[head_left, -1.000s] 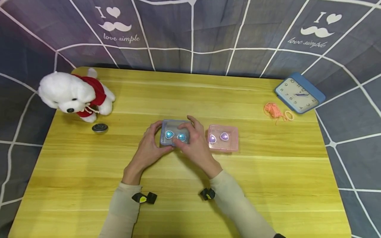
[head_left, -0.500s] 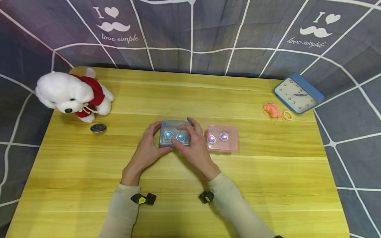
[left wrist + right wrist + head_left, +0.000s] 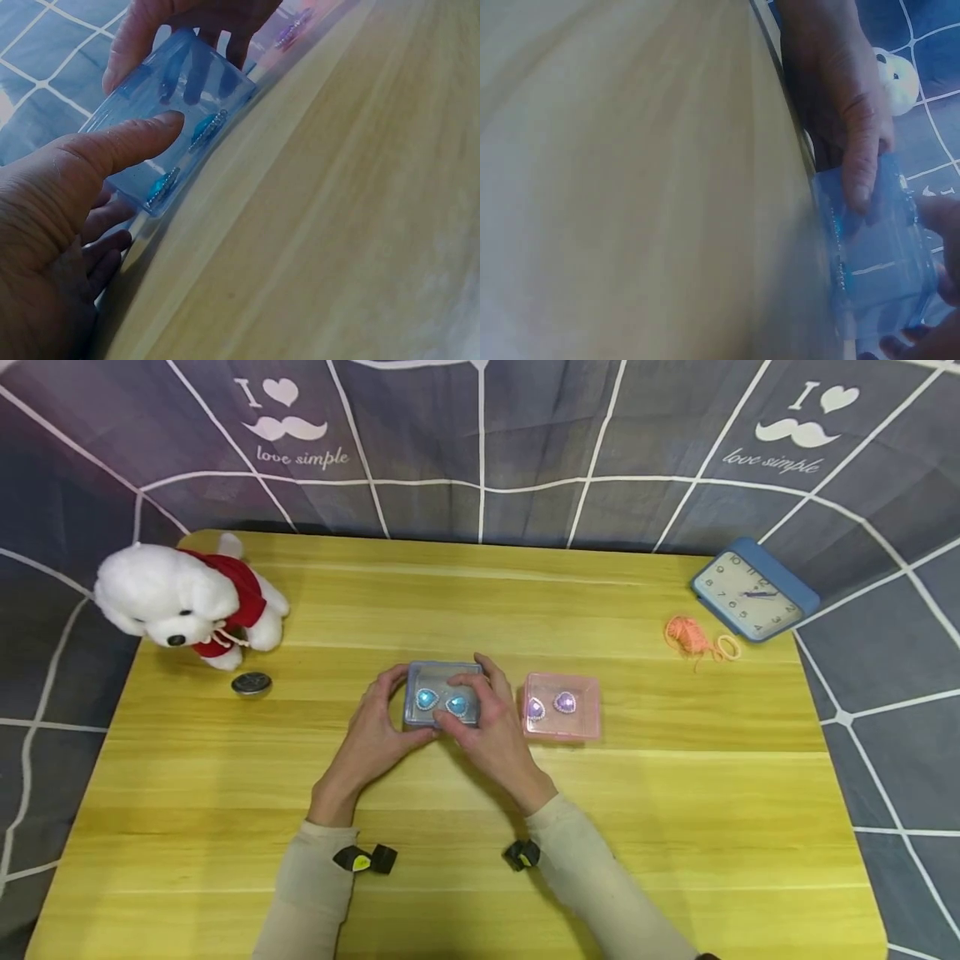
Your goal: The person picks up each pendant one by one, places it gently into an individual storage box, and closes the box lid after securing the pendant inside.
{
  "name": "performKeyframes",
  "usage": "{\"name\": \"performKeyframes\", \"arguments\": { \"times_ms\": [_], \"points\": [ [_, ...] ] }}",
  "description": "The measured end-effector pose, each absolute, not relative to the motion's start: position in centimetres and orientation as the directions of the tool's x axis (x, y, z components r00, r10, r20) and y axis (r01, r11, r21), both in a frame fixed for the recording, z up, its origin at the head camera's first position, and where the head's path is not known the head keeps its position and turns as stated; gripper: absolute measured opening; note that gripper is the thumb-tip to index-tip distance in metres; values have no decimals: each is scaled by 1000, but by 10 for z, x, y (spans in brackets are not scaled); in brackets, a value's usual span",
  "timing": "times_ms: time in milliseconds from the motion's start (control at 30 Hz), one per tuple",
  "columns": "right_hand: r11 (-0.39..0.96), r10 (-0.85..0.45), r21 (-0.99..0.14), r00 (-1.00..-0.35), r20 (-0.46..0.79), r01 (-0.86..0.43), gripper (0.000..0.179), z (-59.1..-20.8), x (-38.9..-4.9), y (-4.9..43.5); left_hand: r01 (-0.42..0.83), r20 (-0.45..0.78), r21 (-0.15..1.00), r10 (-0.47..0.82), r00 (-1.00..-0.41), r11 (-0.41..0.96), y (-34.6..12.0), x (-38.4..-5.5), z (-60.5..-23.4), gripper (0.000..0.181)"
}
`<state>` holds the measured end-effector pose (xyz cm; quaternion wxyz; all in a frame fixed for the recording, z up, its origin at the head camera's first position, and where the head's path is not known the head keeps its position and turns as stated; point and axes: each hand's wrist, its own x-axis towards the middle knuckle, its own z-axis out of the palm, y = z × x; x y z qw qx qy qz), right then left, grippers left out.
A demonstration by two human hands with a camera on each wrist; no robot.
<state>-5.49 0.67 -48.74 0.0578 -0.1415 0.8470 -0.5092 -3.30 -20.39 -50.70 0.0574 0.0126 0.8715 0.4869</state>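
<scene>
A small see-through blue plastic box (image 3: 441, 681) rests near the middle of the table, with two blue heart-shaped gems (image 3: 427, 698) showing inside it, each edged in small sparkling stones. My left hand (image 3: 370, 731) grips its left side, the thumb (image 3: 142, 142) lying along the near wall. From the right, my right hand (image 3: 495, 727) holds the same box, thumb and index finger over its top. Just right of that hand stands a similar pink box (image 3: 581, 714) containing two purple heart gems (image 3: 565, 702).
A white plush dog (image 3: 172, 593) in a red top sits at the back left, a dark oval tin (image 3: 251, 683) in front of it. At the back right are a blue clock (image 3: 753, 593) and a bundle of orange yarn (image 3: 687, 635). A grey checked cloth (image 3: 525, 443) hangs behind.
</scene>
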Motion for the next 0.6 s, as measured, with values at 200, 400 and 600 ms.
{"name": "performKeyframes", "arguments": {
  "times_ms": [200,400,600],
  "points": [
    [429,-313,-867,-942,120,-252,49,-469,-54,10,-53,-104,850,69,-992,525,-205,-32,-507,103],
    [378,-316,-833,-902,295,-405,51,-446,-57,37,-56,-110,865,81,-991,498,-204,-32,-507,109],
    [488,-245,-762,-905,349,-426,54,-441,-52,94,-106,-175,824,72,-982,556,-214,-18,-498,110]
  ]
}}
